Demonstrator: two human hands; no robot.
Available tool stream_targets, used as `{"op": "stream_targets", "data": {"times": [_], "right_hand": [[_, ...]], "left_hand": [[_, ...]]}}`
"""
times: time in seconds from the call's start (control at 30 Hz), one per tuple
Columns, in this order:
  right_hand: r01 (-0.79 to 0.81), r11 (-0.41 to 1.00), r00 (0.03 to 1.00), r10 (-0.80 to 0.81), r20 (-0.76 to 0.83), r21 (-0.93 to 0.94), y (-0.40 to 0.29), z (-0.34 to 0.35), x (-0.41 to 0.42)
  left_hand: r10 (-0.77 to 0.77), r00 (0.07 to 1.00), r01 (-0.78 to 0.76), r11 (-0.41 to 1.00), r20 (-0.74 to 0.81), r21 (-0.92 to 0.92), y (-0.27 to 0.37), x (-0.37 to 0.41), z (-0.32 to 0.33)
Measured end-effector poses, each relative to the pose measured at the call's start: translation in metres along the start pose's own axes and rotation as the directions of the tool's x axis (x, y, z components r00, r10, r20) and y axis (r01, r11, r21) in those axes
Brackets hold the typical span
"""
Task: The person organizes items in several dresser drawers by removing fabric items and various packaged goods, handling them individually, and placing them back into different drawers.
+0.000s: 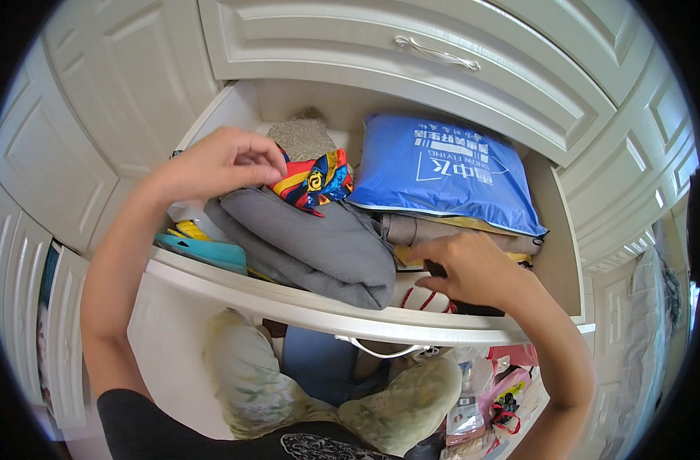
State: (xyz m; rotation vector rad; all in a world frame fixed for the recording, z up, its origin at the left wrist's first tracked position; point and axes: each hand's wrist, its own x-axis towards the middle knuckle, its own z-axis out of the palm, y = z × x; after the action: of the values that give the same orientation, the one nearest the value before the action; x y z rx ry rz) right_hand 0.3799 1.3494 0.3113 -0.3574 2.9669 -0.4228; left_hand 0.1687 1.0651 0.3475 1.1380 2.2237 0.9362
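An open white drawer (350,322) lies before me, full of cloth items and packets. My left hand (240,164) pinches the left end of a red, yellow and blue patterned cloth (312,181), which rests over a folded grey cloth (309,241). Behind it sits a beige fuzzy textile (304,135). My right hand (465,267) hovers over the front right of the drawer with its fingers apart, near a red cord (427,299) and a yellow item (407,256). Behind that hand a blue plastic package (442,167) with printed writing lies on a rolled brown cloth (436,230).
A teal flat item (203,253) and a yellow packet (192,230) are at the drawer's front left. Above is a closed drawer with a metal handle (436,53). Several plastic packages (467,414) lie on the floor at lower right, beside my knee.
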Motion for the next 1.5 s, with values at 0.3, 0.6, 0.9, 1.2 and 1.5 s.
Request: {"op": "stream_targets", "data": {"times": [0.3, 0.6, 0.9, 1.2, 1.5], "right_hand": [[-0.382, 0.906, 0.807, 0.423, -0.412, 0.183, 0.033, -0.039, -0.043], [-0.264, 0.716, 0.655, 0.625, -0.425, 0.646, 0.016, -0.045, -0.112], [-0.038, 0.744, 0.368, 0.631, -0.683, 0.667, 0.018, -0.029, -0.196], [-0.083, 0.507, 0.240, 0.846, -0.476, 0.858, -0.011, 0.016, -0.274], [-0.197, 0.384, 0.238, 0.911, -0.336, 0.902, -0.032, 0.103, -0.390]], "left_hand": [[0.113, 0.993, -0.118, 0.983, 0.039, 0.142, -0.004, -0.024, 0.003], [0.177, 0.961, -0.164, 0.984, -0.213, 0.077, 0.008, -0.042, -0.001], [0.287, 0.939, -0.253, 0.950, -0.191, 0.182, 0.045, -0.051, 0.043], [0.738, 0.671, -0.684, 0.654, -0.072, 0.324, 0.097, -0.041, 0.158], [0.847, 0.510, -0.849, 0.469, 0.147, 0.242, 0.109, -0.039, 0.264]]}}
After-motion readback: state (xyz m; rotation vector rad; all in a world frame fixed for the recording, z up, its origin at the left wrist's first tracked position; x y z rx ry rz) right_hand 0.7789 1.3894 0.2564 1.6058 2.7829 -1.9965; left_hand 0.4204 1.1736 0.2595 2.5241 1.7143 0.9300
